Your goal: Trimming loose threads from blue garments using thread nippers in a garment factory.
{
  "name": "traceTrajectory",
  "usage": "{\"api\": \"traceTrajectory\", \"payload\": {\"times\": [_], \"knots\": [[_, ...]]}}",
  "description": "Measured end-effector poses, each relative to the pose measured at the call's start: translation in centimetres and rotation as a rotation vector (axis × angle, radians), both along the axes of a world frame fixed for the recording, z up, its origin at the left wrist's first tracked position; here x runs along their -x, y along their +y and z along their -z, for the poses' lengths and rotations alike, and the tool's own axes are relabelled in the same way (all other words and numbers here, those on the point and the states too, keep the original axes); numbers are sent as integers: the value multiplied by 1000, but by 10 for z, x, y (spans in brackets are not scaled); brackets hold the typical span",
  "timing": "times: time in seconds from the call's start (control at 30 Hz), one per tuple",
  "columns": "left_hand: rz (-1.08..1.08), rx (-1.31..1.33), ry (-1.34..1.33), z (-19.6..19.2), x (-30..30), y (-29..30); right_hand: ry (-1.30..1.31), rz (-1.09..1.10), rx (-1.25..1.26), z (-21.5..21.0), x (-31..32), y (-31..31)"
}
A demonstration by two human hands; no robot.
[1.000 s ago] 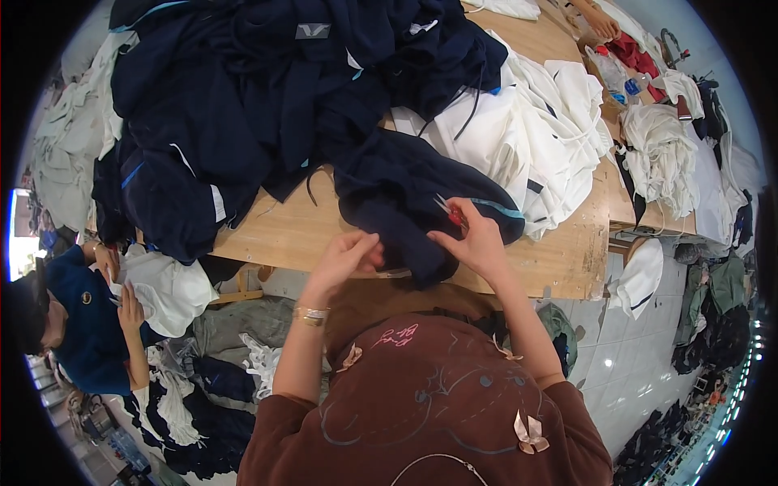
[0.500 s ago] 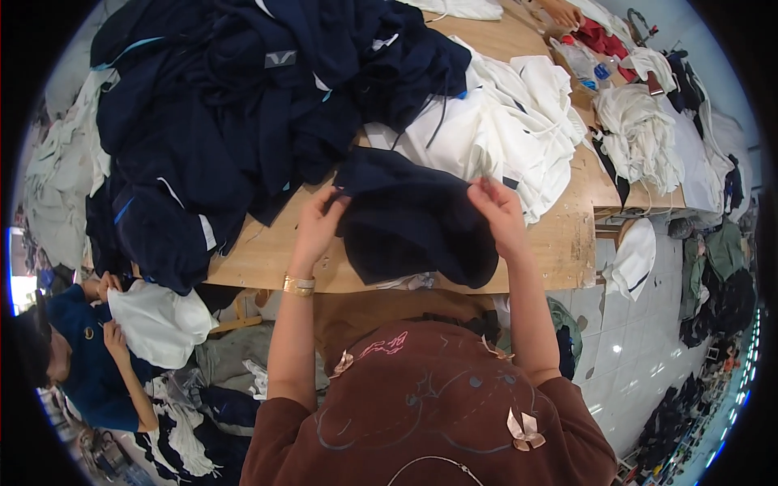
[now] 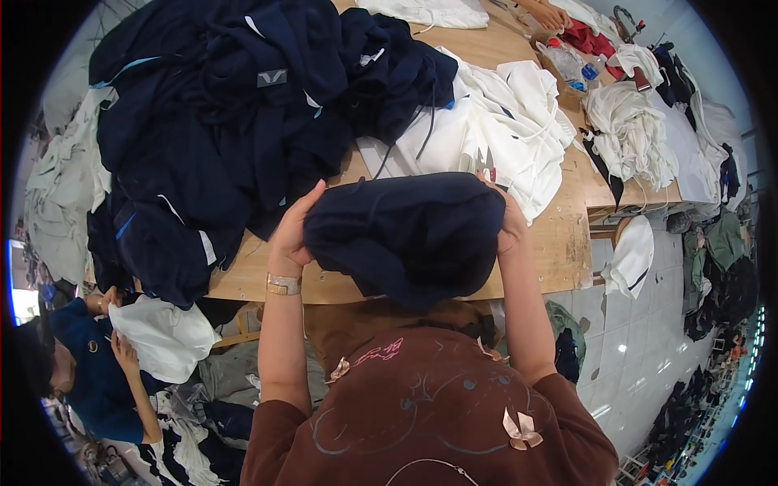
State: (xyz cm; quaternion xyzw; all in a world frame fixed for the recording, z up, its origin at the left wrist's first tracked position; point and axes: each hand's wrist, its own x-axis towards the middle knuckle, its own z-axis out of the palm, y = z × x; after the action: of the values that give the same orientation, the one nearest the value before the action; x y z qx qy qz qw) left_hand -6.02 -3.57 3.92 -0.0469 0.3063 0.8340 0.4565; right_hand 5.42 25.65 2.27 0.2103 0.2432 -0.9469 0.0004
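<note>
A dark navy piece of clothing (image 3: 405, 235) is stretched between my two hands at the table's near edge; its exact kind does not show. My left hand (image 3: 293, 231) grips its left side, thumb up, with the fingers partly hidden behind the cloth. My right hand (image 3: 510, 223) is closed on the right side. Small metal snips (image 3: 487, 168) with a touch of red stick up by the right fingers, seemingly in that hand. Just beyond lie white garments (image 3: 506, 121) with dark trim and a dark cord.
A large heap of navy garments (image 3: 211, 105) covers the left of the wooden table (image 3: 559, 259). More white cloth (image 3: 632, 130) lies at right, near a box with plastic bottles (image 3: 571, 69). At lower left a co-worker (image 3: 101, 364) handles white fabric. Another person's hand (image 3: 547, 14) shows at the far right.
My hands have moved from pinching the upper edge to holding the sides, farther apart. The navy garment is now spread wider, its top edge pulled straight and slightly nearer me.
</note>
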Motion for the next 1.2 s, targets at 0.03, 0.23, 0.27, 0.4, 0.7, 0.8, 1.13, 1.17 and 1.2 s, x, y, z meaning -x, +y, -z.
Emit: {"api": "traceTrajectory", "payload": {"times": [0.03,0.23,0.27,0.4,0.7,0.8,1.13,1.17,1.2], "knots": [[5,-2,3,2,1,1,33,-37,59,0,-1,1],[-37,200,203,11,-2,11,183,-120,263,18,2,4],[-137,473,525,26,-1,10,149,-75,238,19,3,4],[-165,899,850,53,-8,14,145,12,312,19,-1,7],[-108,1218,723,55,-22,43,245,13,424,23,0,10],[-329,1354,1323,47,-32,54,226,61,414,29,1,11],[205,455,819,34,-77,88,184,82,390,-5,10,-2],[184,336,609,32,-75,81,192,83,388,-6,11,4],[102,153,455,33,-74,78,164,118,312,-5,12,10]]}}
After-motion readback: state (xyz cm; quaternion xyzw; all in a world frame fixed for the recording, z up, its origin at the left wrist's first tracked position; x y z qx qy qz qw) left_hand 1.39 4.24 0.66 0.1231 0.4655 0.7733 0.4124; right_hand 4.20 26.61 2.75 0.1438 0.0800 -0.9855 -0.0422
